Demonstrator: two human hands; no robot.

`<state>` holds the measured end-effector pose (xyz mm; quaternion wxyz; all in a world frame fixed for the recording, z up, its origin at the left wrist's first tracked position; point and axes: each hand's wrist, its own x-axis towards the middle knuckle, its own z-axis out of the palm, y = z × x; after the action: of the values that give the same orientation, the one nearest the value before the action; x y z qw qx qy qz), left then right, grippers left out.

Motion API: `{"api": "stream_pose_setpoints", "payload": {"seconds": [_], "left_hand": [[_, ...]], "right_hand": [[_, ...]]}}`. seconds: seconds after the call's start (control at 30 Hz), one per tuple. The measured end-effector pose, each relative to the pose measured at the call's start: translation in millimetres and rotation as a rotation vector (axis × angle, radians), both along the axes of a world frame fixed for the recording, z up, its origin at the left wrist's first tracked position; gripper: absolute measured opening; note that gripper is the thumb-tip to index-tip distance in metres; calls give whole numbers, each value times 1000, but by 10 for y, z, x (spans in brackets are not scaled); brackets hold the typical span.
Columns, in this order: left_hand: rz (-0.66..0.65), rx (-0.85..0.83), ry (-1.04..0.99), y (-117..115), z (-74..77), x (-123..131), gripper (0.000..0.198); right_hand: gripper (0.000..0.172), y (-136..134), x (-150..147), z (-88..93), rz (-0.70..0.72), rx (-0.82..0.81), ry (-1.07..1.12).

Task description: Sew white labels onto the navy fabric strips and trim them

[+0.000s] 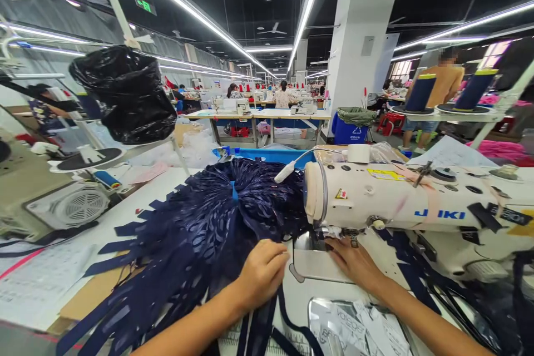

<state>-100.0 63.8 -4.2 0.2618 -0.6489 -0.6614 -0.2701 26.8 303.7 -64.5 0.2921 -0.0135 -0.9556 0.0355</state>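
Observation:
My left hand (263,268) is closed, with the fingers curled, at the near right edge of a big bundle of navy fabric strips (200,217). What it grips is hidden; navy strips hang just below it. The bundle is gathered at its middle by a blue tie (234,191). My right hand (356,262) lies at the needle area of a white JUKI sewing machine (375,194), fingers stretched beside the presser foot. Its fingertips are partly hidden by the machine head. A dark piece shows on the metal needle plate (321,264) next to them.
A clear-lidded tray of printed white labels (354,325) lies near my right forearm. More navy strips (411,272) are behind the machine arm. Left stands a thread stand with a black plastic bag (125,94); right, navy thread cones (421,93). People work further back.

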Motion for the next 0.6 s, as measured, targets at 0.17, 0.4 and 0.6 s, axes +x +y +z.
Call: {"api": "stream_pose_setpoints", "payload": {"seconds": [0.17,0.4,0.6], "left_hand": [[20,-177,342,-656,73,-74,25],[-36,-389,466,-491,-24,37,14],[-205,-312,276,-500,-120,132,29]], "right_hand": [[33,-282,92,165,169,-278,-91],[30,-859,-276,433,313,-635,-203],[27,-830,-208,426,294,-544,-215]]}}
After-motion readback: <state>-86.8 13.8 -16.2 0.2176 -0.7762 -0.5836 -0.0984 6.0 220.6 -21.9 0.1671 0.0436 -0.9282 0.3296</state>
